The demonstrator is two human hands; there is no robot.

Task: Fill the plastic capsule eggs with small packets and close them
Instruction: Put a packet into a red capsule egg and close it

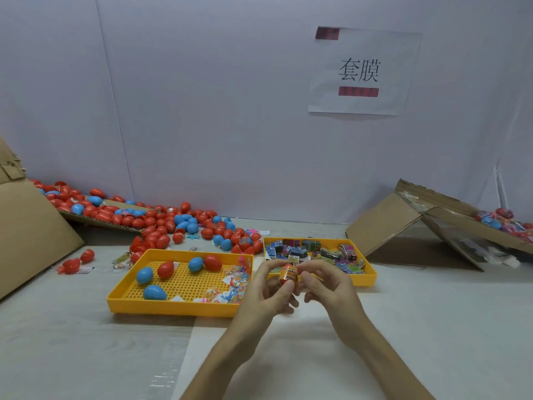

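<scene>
Both hands meet in front of the two yellow trays. My left hand grips a red capsule egg wrapped in an orange printed sleeve. My right hand pinches the egg's right side with thumb and forefinger. The left yellow tray holds several red and blue eggs and a heap of small clear packets. The right yellow tray is full of folded printed sleeves.
A big pile of red and blue eggs spreads along the back wall onto a cardboard flap. Cardboard boxes stand at far left and right, the right one holding wrapped eggs. A paper sign hangs on the wall.
</scene>
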